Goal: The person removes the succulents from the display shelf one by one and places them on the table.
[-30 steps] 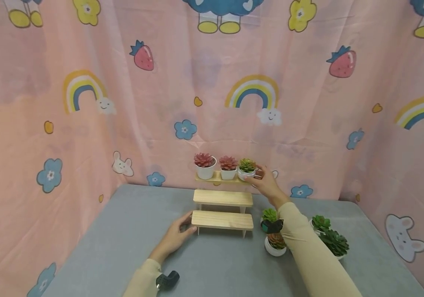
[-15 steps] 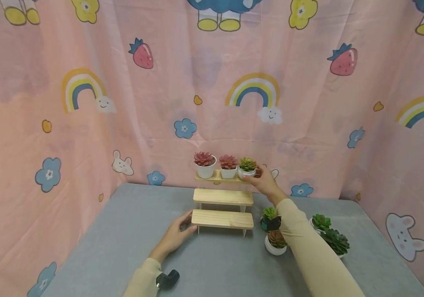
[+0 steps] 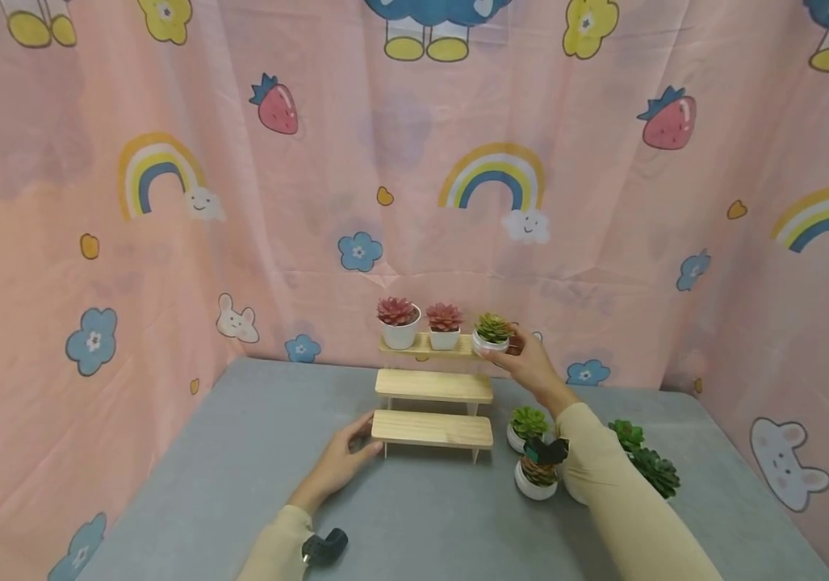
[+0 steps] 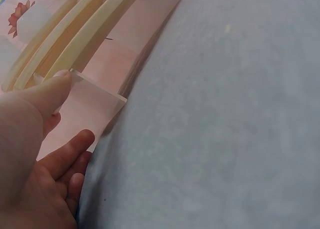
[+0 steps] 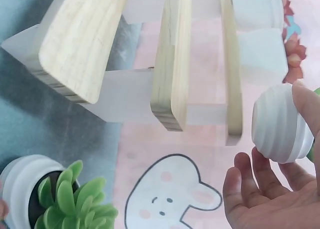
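Observation:
A three-tier wooden display stand (image 3: 432, 428) with clear side panels stands on the grey table. At the left end of its lowest step, my left hand (image 3: 341, 460) holds the clear side panel (image 4: 92, 104), with the thumb on its upper corner and fingers on the other side. My right hand (image 3: 530, 363) grips a green potted succulent (image 3: 492, 329) by its white ribbed pot (image 5: 280, 124) at the right end of the top step. In the right wrist view a narrow gap shows between pot and step. Two red potted succulents, one left (image 3: 399, 323) and one middle (image 3: 445, 324), sit on that step.
Right of the stand are a light green potted succulent (image 3: 528, 426) and a brownish one (image 3: 536, 478). Dark green succulents (image 3: 654, 472) stand farther right, partly behind the right sleeve (image 3: 625, 492). A pink patterned curtain (image 3: 327, 186) hangs behind the table.
My right hand has shifted the green potted succulent a little to the right, away from the middle red one. The left hand keeps its place on the stand.

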A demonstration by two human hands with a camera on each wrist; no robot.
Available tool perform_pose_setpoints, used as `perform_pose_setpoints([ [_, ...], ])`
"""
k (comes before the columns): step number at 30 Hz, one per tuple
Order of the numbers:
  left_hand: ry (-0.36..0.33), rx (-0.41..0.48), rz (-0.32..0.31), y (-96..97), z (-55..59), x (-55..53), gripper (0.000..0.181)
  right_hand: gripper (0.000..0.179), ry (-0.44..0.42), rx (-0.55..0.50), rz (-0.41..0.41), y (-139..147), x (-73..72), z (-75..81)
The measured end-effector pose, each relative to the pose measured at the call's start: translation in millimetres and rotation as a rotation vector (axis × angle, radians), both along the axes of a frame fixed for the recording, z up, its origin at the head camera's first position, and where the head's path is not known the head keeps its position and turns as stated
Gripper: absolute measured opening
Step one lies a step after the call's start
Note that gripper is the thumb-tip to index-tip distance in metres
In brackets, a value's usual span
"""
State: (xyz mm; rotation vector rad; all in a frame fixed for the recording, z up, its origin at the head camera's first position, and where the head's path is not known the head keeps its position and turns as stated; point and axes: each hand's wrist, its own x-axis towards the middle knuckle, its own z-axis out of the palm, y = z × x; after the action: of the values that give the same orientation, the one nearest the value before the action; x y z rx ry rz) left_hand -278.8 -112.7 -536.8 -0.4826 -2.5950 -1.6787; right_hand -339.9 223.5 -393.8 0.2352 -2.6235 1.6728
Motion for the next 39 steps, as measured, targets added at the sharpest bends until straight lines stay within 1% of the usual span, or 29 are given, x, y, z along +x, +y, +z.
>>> perform_pose_setpoints([
  [4, -0.002, 0.010, 0.010, 0.2, -0.2, 0.1, 0.066, 0.078, 0.021, 0.005, 0.003, 6, 10.9, 0.5],
  [8, -0.004, 0.012, 0.014, 0.4, -1.0, -0.3, 0.066, 0.079, 0.035, 0.022, -0.015, 13, 18.5, -3.0],
  [13, -0.017, 0.010, 0.015, 0.5, 0.6, -0.4, 0.066, 0.071, 0.077, 0.059, -0.032, 18, 24.6, -6.9],
  [17, -0.026, 0.011, 0.021, 0.4, 3.1, -0.4, 0.066, 0.071, 0.104, 0.075, -0.015, 19, 35.4, -3.2],
  [20, -0.029, 0.002, 0.021, 0.2, 2.1, -1.0, 0.066, 0.076, 0.114, 0.074, 0.010, 22, 47.1, -0.6],
  [26, -0.021, -0.013, 0.021, 1.5, 0.1, -1.7, 0.066, 0.074, 0.145, 0.061, 0.059, 29, 66.8, -1.6],
  [30, -0.010, -0.018, 0.018, 2.8, 0.2, -2.3, 0.067, 0.072, 0.153, 0.084, 0.063, 34, 77.4, -6.6],
  [35, -0.009, -0.015, 0.015, 2.4, -1.1, -1.8, 0.067, 0.070, 0.166, 0.140, 0.061, 39, 88.8, -16.0],
  [39, -0.006, 0.000, 0.017, 0.9, 0.2, -0.9, 0.067, 0.069, 0.176, 0.142, 0.070, 42, 95.8, -18.6],
])
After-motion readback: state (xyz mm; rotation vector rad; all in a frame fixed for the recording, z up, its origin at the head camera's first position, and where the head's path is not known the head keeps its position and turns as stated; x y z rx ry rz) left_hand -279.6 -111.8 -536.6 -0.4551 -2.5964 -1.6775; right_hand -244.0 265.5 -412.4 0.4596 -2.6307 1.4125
